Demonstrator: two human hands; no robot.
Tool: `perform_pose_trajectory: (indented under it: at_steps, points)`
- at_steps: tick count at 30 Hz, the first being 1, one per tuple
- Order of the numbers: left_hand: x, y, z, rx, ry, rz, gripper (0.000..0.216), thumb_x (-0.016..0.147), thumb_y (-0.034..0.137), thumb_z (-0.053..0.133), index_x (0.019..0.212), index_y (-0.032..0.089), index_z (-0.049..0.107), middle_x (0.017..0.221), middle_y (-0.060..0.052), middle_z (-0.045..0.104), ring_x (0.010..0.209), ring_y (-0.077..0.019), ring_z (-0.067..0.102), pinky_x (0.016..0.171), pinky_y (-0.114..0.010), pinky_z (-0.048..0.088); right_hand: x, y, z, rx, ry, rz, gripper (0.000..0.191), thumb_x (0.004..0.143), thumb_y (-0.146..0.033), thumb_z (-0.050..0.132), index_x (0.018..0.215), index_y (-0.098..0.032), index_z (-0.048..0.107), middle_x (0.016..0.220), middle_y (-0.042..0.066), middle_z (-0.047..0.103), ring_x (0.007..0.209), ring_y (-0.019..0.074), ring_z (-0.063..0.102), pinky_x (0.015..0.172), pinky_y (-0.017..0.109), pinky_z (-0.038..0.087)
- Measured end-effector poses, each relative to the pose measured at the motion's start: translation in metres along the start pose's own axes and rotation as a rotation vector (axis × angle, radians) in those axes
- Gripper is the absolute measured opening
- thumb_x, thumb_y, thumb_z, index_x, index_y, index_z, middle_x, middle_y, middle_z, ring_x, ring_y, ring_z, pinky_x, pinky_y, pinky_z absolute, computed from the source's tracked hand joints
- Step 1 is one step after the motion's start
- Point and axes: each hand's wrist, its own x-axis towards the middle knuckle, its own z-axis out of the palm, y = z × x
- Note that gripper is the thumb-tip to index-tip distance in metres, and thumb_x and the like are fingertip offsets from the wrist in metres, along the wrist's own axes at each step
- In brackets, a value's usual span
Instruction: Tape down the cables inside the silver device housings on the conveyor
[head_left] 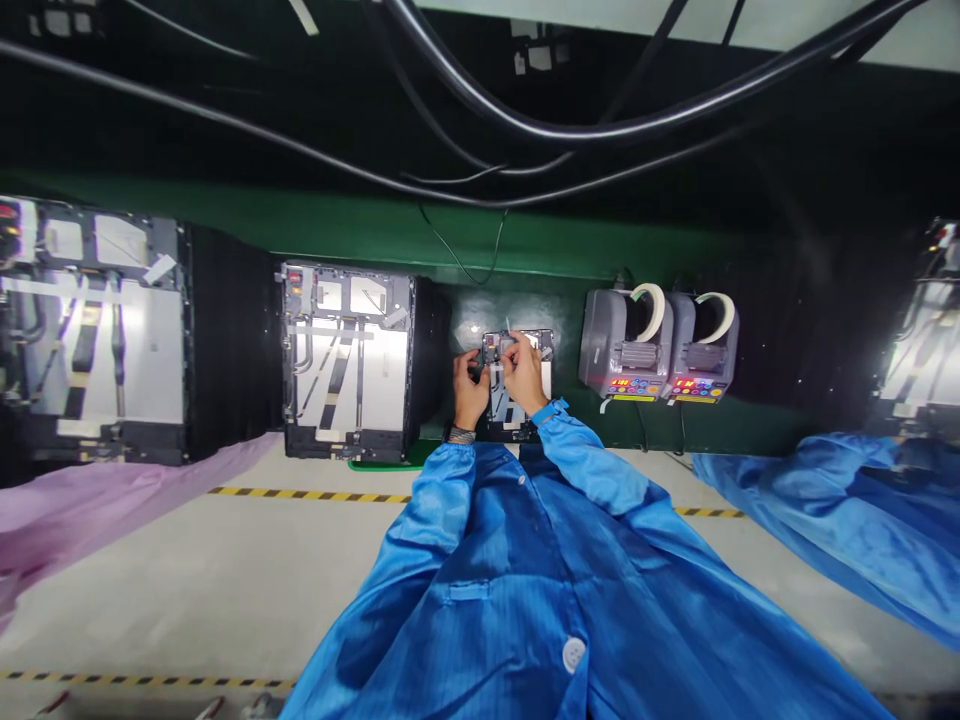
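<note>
A flat electronic device with its inside exposed (pixel 517 400) lies on the green bench straight ahead, showing pale panels, a black frame and dark flat cables. At its left edge is my left hand (pixel 471 395), fingers curled with thumb and fingertips close together; whatever they grip is too small to make out. My right hand (pixel 525 372) reaches over the device's upper part in a pinch. A thin pale strip (pixel 508 325) sticks up from its fingertips. Both hands partly cover the device's top and left side.
Two grey tape dispensers (pixel 626 345) with lit displays stand right of the device. A bigger opened device (pixel 349 360) is at left, another (pixel 97 330) farther left. Black cables (pixel 300 150) hang across the front. A blue sleeve (pixel 825 490) and pink garment (pixel 135 500) belong to people alongside.
</note>
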Motion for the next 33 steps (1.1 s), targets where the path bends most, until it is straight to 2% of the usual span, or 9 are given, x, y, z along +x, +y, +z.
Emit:
perform_pose_trajectory:
  at_steps: [7,14,20,33]
  points:
    - [0.004,0.005,0.011,0.028,0.107,-0.002,0.021,0.095,0.031,0.067,0.114,0.022,0.066,0.114,-0.009,0.062,0.096,-0.0212,0.061,0.094,-0.038,0.049,0.022,-0.005,0.001,-0.023,-0.048,-0.113,0.055,0.093,-0.014,0.048,0.148,-0.018,0.047,0.100,0.009,0.067,0.098,0.0266,0.060,0.099,0.045,0.044]
    - [0.009,0.007,0.017,0.041,0.156,-0.028,0.016,0.091,0.024,0.071,0.106,0.023,0.067,0.103,-0.006,0.064,0.094,-0.0209,0.059,0.093,-0.037,0.046,0.024,-0.006,-0.003,-0.075,-0.094,-0.165,0.056,0.096,-0.013,0.043,0.152,-0.019,0.046,0.104,0.010,0.066,0.105,0.0286,0.059,0.102,0.047,0.045]
    - [0.016,0.006,0.015,-0.002,0.137,-0.128,0.018,0.084,0.019,0.075,0.100,0.023,0.068,0.097,-0.003,0.064,0.087,-0.0177,0.057,0.087,-0.033,0.046,0.024,-0.015,-0.012,-0.209,-0.237,-0.280,0.057,0.098,-0.013,0.040,0.154,-0.020,0.048,0.120,0.014,0.064,0.112,0.0322,0.053,0.100,0.048,0.044]
    - [0.012,0.019,0.019,0.076,0.184,-0.167,0.018,0.085,0.023,0.076,0.100,0.025,0.067,0.098,-0.001,0.064,0.090,-0.0184,0.057,0.096,-0.037,0.043,0.024,-0.009,-0.018,-0.205,-0.257,-0.255,0.058,0.094,-0.008,0.042,0.150,-0.018,0.051,0.111,0.012,0.067,0.105,0.0301,0.053,0.095,0.044,0.042]
